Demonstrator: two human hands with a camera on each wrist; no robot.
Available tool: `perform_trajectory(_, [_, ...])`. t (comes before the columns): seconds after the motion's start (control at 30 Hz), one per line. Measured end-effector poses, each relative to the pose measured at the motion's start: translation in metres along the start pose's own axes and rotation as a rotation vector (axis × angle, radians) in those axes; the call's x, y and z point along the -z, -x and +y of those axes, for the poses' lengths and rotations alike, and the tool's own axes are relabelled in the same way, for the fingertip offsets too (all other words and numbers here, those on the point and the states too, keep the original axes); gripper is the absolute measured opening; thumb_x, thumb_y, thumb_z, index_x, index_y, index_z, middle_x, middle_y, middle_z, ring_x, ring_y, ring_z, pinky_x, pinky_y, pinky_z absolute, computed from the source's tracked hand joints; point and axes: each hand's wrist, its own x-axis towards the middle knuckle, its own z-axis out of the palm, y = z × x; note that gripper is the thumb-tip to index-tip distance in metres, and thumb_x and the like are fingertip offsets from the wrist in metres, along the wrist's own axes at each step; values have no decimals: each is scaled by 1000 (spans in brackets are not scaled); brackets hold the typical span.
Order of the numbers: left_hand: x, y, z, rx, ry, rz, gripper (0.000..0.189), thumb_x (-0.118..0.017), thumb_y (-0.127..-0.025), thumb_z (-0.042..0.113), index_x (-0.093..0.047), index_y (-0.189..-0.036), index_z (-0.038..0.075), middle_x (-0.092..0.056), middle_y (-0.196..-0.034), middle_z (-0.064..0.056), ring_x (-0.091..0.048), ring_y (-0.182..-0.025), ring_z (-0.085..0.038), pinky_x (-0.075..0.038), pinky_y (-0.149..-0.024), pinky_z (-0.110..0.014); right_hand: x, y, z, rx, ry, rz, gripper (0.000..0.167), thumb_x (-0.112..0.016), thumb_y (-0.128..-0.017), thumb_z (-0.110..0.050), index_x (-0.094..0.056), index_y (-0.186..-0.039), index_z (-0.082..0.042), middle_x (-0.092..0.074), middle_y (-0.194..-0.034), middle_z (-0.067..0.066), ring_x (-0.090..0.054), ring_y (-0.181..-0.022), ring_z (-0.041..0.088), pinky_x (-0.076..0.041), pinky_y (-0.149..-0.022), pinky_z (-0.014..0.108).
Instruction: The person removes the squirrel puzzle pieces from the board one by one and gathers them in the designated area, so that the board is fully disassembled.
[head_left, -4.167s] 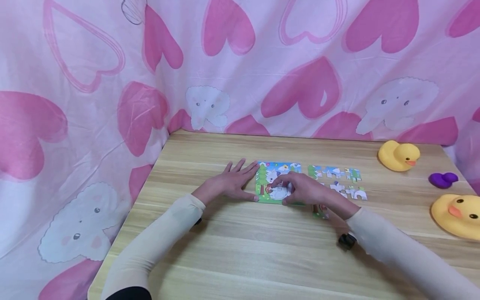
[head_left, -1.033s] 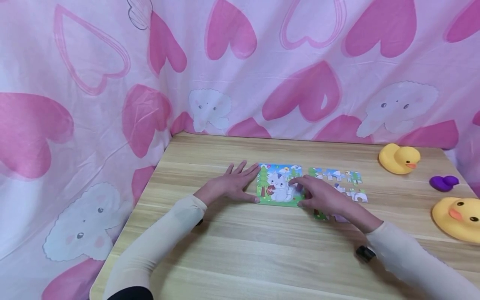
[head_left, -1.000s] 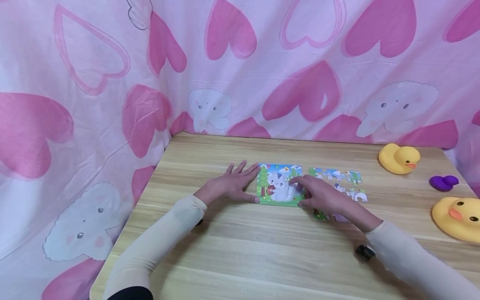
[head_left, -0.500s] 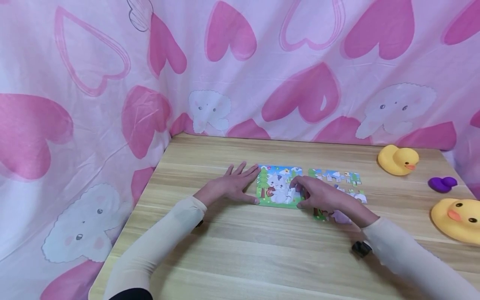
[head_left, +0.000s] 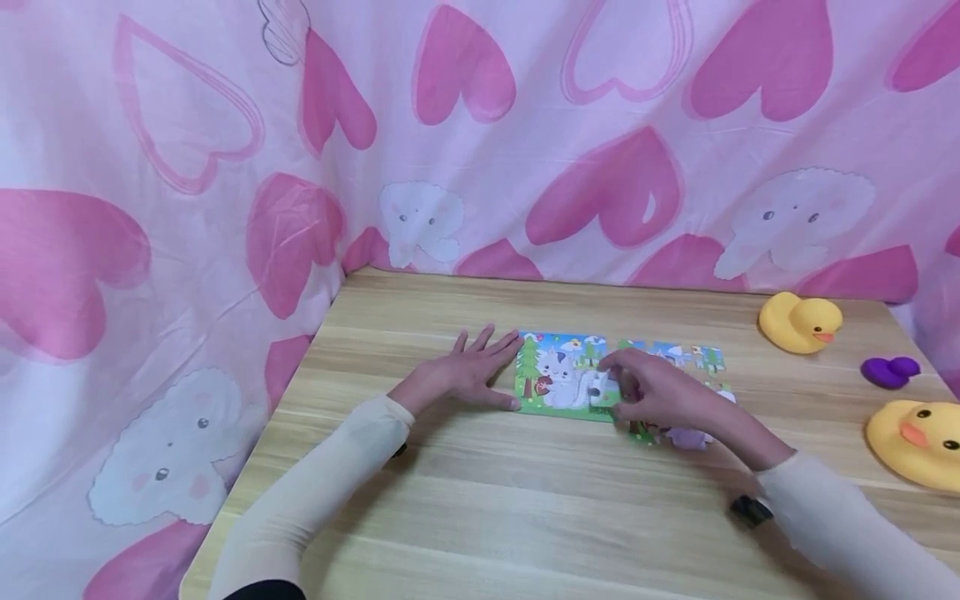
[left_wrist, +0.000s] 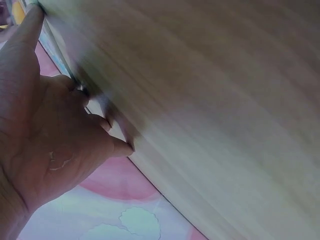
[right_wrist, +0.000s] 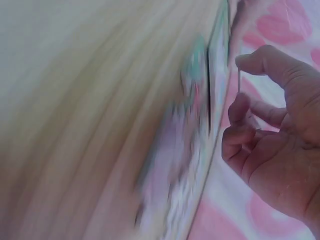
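Note:
In the head view a puzzle board point(head_left: 530, 367) with a picture of a white bushy-tailed animal lies on the table. My left hand point(head_left: 465, 372) rests at its left edge, fingers spread and straight, fingertips and thumb right at the border. The left wrist view shows that hand point(left_wrist: 55, 125) from the side. My right hand point(head_left: 660, 392) pinches a puzzle piece point(head_left: 602, 390) between thumb and finger over the board's right side. Seen edge-on in the right wrist view, the piece point(right_wrist: 239, 81) is a thin line between the tips, raised above the table.
Loose puzzle pieces point(head_left: 707, 358) lie right of the board, some hidden behind my right hand. Further right sit a yellow duck point(head_left: 799, 323), a small purple duck point(head_left: 890, 372) and a larger yellow duck point(head_left: 918, 446). A pink heart-patterned curtain point(head_left: 480, 167) hangs behind the wooden table point(head_left: 465, 517).
My right hand has moved right from the board's middle; the piece pinched in it now shows, lifted and shifted right. The left hand has stayed at the board's left edge.

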Motion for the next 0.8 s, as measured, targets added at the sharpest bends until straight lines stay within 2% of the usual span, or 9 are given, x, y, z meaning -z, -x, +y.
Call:
perform_trajectory(0.2, [-1, -1, 1, -4, 1, 2, 113, -60, -92, 78, 4, -172, 29, 8, -181, 7, 12, -167, -36, 5, -130, -73, 16, 48, 23, 17, -53, 81, 61, -85, -83, -4, -62, -138, -12, -63, -110, 3, -58, -80, 8, -53, -63, 22])
perform_trajectory(0.4, [0, -1, 0, 13, -9, 10, 113, -59, -91, 80, 5, -171, 30, 9, -180, 9, 13, -167, -35, 6, -130, -72, 25, 83, 45, 7, 23, 143, 63, -82, -79, 3, -62, -136, -12, -61, -105, 1, -56, -79, 2, -50, -62, 21])
perform_trajectory(0.63, [-1, 1, 1, 14, 8, 7, 113, -61, -91, 78, 3, -172, 31, 7, -181, 8, 14, -167, -35, 7, -130, -72, 17, 113, 73, 38, 54, 192, 66, -87, -70, 3, -64, -131, -9, -60, -104, -2, -53, -79, -3, -48, -60, 21])
perform_trajectory(0.8, [-3, 2, 1, 20, 10, 15, 112, -60, -91, 79, 1, -172, 32, 5, -181, 9, 13, -167, -34, 7, -131, -70, 14, 124, 89, 26, 92, 205, 65, -88, -67, 3, -66, -128, -7, -59, -101, -4, -50, -76, -4, -46, -60, 20])
